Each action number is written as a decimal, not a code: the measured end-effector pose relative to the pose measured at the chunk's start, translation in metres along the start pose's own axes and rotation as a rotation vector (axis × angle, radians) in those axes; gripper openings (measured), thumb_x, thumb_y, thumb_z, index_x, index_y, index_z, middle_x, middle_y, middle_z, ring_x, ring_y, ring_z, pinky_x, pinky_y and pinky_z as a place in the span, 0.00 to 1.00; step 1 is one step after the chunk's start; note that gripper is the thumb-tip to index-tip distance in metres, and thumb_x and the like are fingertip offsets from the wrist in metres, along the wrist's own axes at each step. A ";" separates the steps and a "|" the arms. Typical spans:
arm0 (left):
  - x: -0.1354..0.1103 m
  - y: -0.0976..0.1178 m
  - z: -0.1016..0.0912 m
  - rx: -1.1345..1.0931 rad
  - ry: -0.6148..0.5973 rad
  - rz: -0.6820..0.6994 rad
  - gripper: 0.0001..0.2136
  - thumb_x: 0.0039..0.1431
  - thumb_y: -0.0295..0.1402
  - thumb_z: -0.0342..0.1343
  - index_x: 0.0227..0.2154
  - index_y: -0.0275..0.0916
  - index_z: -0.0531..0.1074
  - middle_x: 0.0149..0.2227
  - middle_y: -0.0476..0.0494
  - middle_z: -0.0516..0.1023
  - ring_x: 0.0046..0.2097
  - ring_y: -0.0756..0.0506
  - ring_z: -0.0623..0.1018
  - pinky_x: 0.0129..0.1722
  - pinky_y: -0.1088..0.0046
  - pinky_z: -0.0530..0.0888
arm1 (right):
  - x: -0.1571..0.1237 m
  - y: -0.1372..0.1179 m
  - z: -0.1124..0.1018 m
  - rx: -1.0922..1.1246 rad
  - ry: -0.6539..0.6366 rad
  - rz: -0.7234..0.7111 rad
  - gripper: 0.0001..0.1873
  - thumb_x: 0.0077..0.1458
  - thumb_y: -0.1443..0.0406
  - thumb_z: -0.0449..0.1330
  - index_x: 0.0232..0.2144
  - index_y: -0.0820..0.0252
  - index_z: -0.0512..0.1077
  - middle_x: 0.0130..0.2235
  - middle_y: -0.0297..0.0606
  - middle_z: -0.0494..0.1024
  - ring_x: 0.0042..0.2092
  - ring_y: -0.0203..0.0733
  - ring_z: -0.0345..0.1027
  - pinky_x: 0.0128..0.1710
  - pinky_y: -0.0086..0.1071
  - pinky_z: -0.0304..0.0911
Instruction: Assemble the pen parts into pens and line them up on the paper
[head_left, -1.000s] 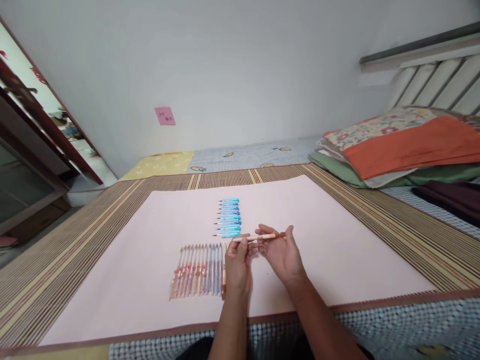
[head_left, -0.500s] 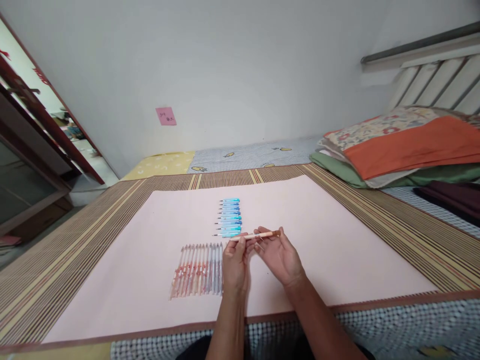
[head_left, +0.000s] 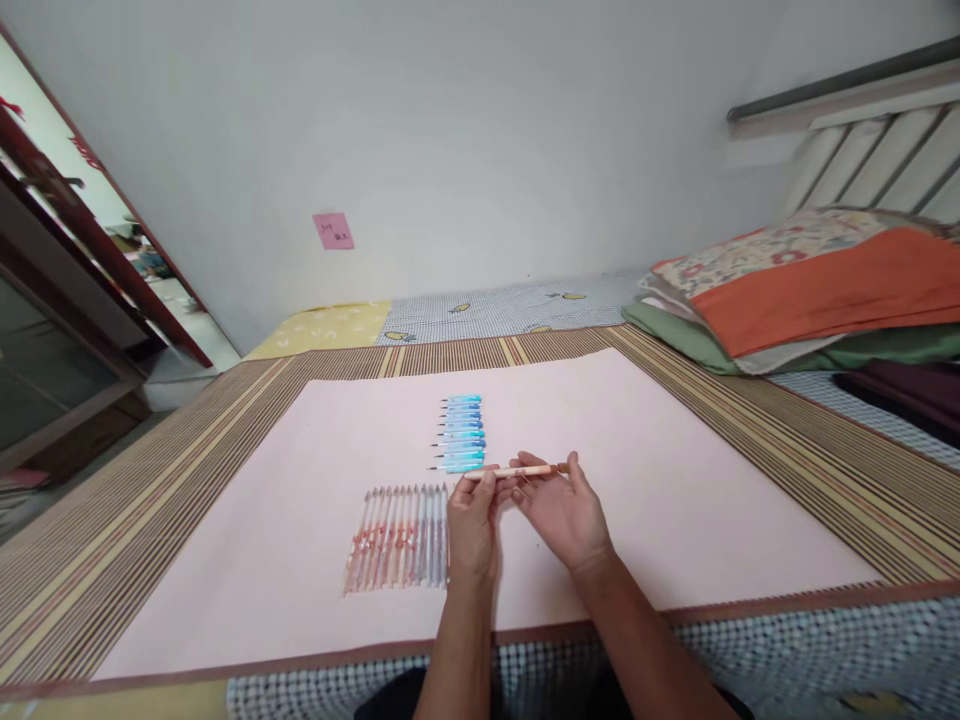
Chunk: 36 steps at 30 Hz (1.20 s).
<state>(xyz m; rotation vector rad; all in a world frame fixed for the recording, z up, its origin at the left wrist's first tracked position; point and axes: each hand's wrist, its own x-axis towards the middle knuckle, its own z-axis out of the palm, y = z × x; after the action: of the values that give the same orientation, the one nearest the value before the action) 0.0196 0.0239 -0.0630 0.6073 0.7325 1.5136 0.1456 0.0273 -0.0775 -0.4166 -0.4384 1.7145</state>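
A slim cream pen (head_left: 517,472) with an orange-brown end lies almost level between my hands, above the pink sheet (head_left: 675,500). My left hand (head_left: 474,515) pinches its pale left end between thumb and fingers. My right hand (head_left: 566,510) is turned palm up, its fingers behind the pen and its thumb against the brown end. Just beyond my left hand, several blue pens (head_left: 463,432) with dark tips lie in a stacked column. Left of that hand is a close row of pens (head_left: 396,540), pinkish and white on the left, greyish on the right.
The pink sheet lies on a striped mat (head_left: 225,430) over checked bedding (head_left: 510,308). Folded cloths and an orange patterned cover (head_left: 825,285) are piled at the right, near a white radiator (head_left: 877,160). A pink note (head_left: 334,231) sticks to the wall; a doorway is at the left.
The pen and my right hand have shifted slightly right in the picture. More of the pen's brown end shows beside my right thumb. My left hand keeps its pinch.
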 end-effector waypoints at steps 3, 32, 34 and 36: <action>0.002 0.006 -0.005 0.025 0.057 0.017 0.16 0.46 0.41 0.71 0.31 0.35 0.75 0.29 0.46 0.81 0.29 0.50 0.79 0.32 0.75 0.73 | -0.001 -0.001 -0.001 -0.125 0.007 -0.047 0.24 0.56 0.46 0.61 0.37 0.59 0.81 0.39 0.42 0.81 0.41 0.42 0.72 0.39 0.33 0.67; 0.009 0.077 -0.081 0.744 0.176 0.168 0.12 0.51 0.41 0.62 0.27 0.37 0.73 0.25 0.48 0.75 0.24 0.51 0.70 0.24 0.76 0.65 | -0.022 0.044 0.022 -1.565 0.144 0.069 0.22 0.52 0.69 0.61 0.51 0.62 0.67 0.28 0.30 0.77 0.28 0.37 0.75 0.34 0.29 0.65; 0.009 0.078 -0.082 0.771 0.134 0.150 0.11 0.51 0.41 0.61 0.26 0.37 0.73 0.25 0.48 0.75 0.24 0.51 0.70 0.24 0.76 0.65 | -0.023 0.044 0.028 -1.644 0.136 0.063 0.22 0.52 0.68 0.61 0.50 0.63 0.69 0.30 0.33 0.78 0.33 0.39 0.75 0.37 0.30 0.64; 0.009 0.079 -0.084 0.775 0.136 0.140 0.12 0.51 0.42 0.61 0.26 0.37 0.72 0.25 0.48 0.75 0.23 0.51 0.70 0.23 0.76 0.65 | -0.024 0.045 0.034 -1.721 0.114 0.056 0.22 0.52 0.68 0.62 0.50 0.64 0.70 0.32 0.36 0.78 0.37 0.41 0.75 0.39 0.30 0.63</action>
<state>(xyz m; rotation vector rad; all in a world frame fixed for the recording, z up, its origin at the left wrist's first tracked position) -0.0962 0.0244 -0.0589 1.1539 1.4261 1.3781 0.0949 -0.0064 -0.0699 -1.6986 -1.7722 0.9394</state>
